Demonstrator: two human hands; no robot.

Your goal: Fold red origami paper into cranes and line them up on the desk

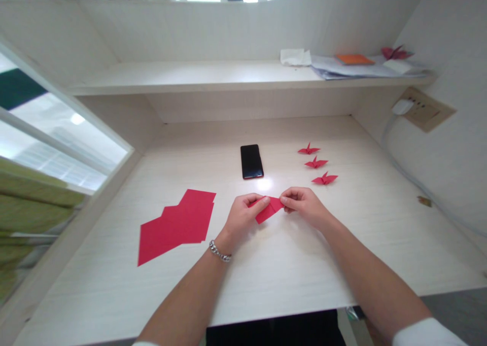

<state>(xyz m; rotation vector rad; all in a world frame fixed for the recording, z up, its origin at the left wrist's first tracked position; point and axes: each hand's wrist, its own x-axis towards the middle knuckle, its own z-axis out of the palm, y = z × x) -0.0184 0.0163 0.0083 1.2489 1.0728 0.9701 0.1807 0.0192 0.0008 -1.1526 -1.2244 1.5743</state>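
A small piece of folded red paper (267, 212) is held between my two hands over the middle of the desk. My left hand (245, 213) pinches its left part, thumb on top. At its right corner, the thumb and fingers of my right hand (302, 204) are closed on the paper. Creases show across its face; the part under my left fingers is hidden. Three finished red paper cranes stand in a column beyond my right hand: a far crane (309, 149), a middle crane (316, 163) and a near crane (324, 179).
Overlapping red paper sheets (182, 221) lie on the desk at left. A black phone (251, 161) lies beyond my hands. The shelf (190, 74) holds papers (331, 68), an orange piece (354, 59) and another red folded paper (395, 53). A cable (403, 171) runs down from the wall socket (428, 110).
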